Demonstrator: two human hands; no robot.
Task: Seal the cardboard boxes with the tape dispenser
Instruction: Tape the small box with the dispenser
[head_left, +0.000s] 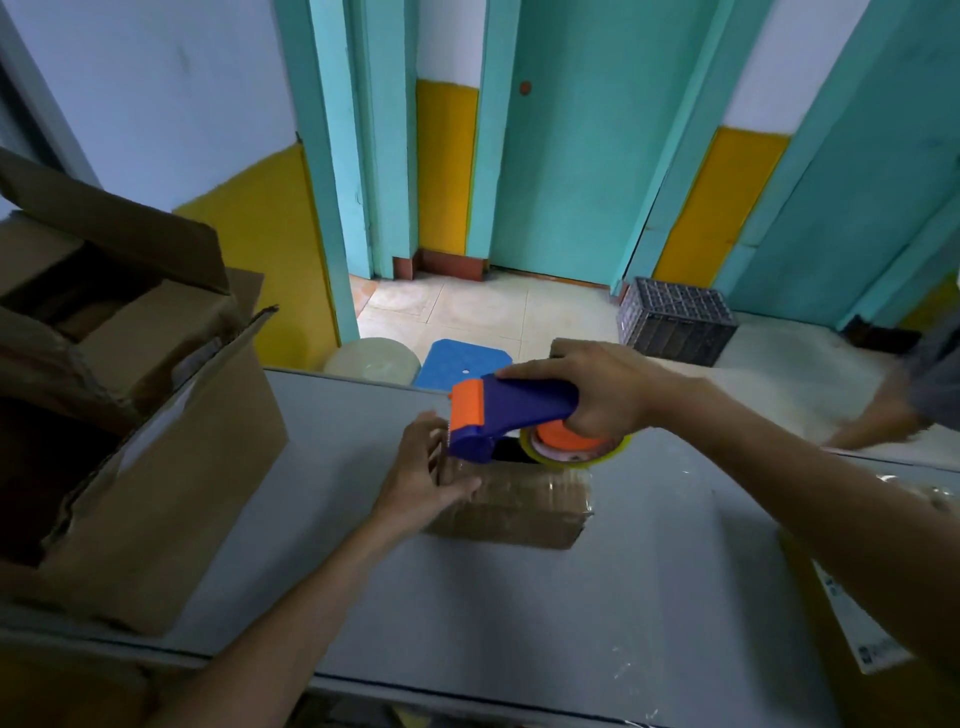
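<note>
Small cardboard box (524, 506), lying at the middle of the grey table (519, 613); its top carries the sheen of clear tape, most plainly at the right end. The left hand (421, 478) rests on the left end of the box, fingers nearly straight and pressing down, thumb laid along the near edge. The right hand (597, 389) grips the handle of the blue-and-orange tape dispenser (511, 415), fingers curled round it. The dispenser hangs over the far side of the box, its orange cutter end to the left, just beside the left fingertips. Its yellowish tape roll (576, 449) is to the right. Whether tape runs from the cutter to the cardboard cannot be told.

Step in hand, as judged: a strip is being laid or finished at the left end of the box while the left hand steadies it. The next move calls for the cutter end to come down onto the cardboard and for firm pressure on the tape, with the left fingers kept clear of the toothed blade.

At the left stands a large open carton (156, 467), its flaps up. A blurred hand of another person (878, 421) shows at the far right.
</note>
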